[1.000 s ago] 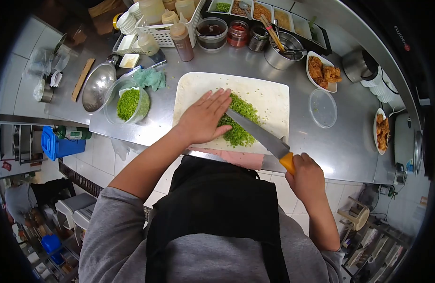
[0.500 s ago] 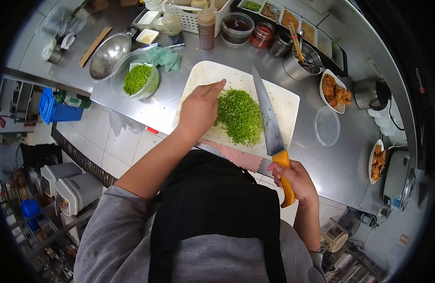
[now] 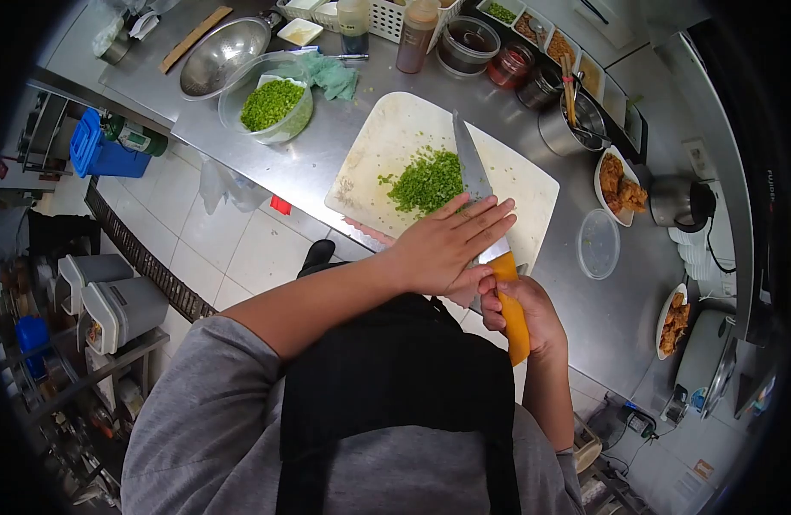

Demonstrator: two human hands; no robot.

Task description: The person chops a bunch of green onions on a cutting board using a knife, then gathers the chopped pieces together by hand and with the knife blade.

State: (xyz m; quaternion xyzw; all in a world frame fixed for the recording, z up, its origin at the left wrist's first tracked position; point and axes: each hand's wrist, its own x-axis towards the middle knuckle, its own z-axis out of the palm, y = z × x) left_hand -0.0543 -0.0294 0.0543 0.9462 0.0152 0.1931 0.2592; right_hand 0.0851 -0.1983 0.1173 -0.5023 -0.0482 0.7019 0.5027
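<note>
My right hand [image 3: 529, 311] is wrapped round the yellow handle of a large knife [image 3: 470, 159], whose blade points away from me over a white cutting board [image 3: 520, 193]. Spread across the lower part of the blade, near the handle, is my left hand [image 3: 451, 245], palm down with its fingers stretched out. Chopped green herbs [image 3: 425, 180] lie in a heap on the board, against the left side of the blade. Part of the heap's near side is hidden by my left hand.
Back left are a clear tub [image 3: 303, 120] of chopped greens, a green cloth [image 3: 331, 75] and a metal colander [image 3: 224, 58]. Sauce bottles, jars and a metal pot [image 3: 554, 129] line the back. On the right are a clear lid [image 3: 598, 245] and dishes of fried food [image 3: 618, 189].
My left hand has moved right and nearer to me, from beside the herbs onto the blade. The heap looks smaller and more of it is covered. The view has shifted slightly.
</note>
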